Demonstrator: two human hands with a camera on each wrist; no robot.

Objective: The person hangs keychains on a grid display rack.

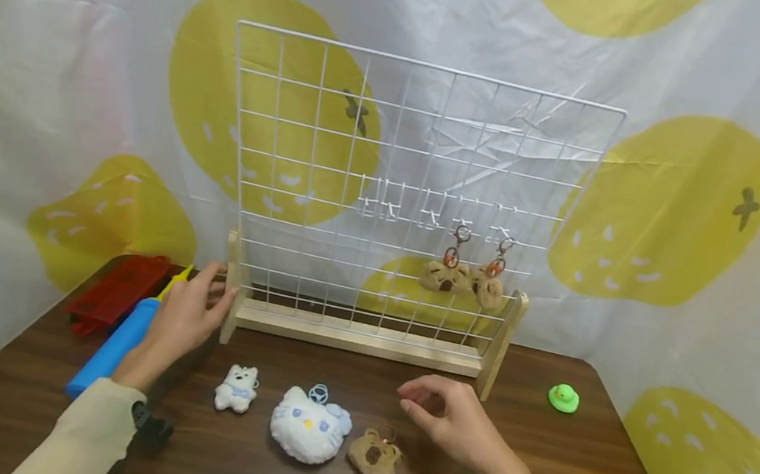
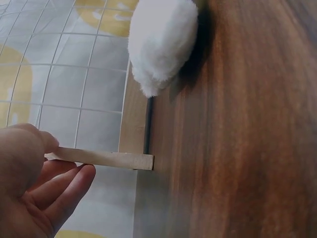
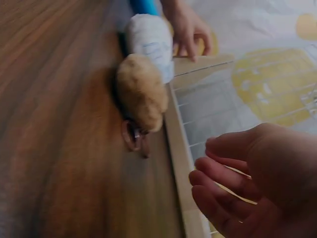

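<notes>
Pinching the rack's end post, with your right fingers empty

Your left hand (image 1: 189, 308) pinches the pale wooden end post (image 2: 101, 157) at the left end of the white wire grid rack with a wooden base (image 1: 356, 337), thumb on one face and fingers on the other, the gap narrow. Your right hand (image 1: 453, 420) hangs in front of the rack, near its right end, fingers loosely curved and holding nothing.

Just beside your right hand, in front of the rack, lies a brown plush animal-head keychain (image 1: 374, 458). To its left along the rack sit a white plush cat-face keychain with a blue bow (image 1: 306, 430) and a small white plush bear keychain (image 1: 237, 389). Two brown plush keychains (image 1: 446, 277) hang on the rack's right side.

Push unevenly with your left thumb and the rack could skid or tip, likely swinging the hung pair off their hooks. A low sweep of your right wrist could knock the loose brown keychain away from the rack. Your left sleeve might also nudge the bright blue tube (image 1: 117, 351) beside the rack and set it rolling.
</notes>
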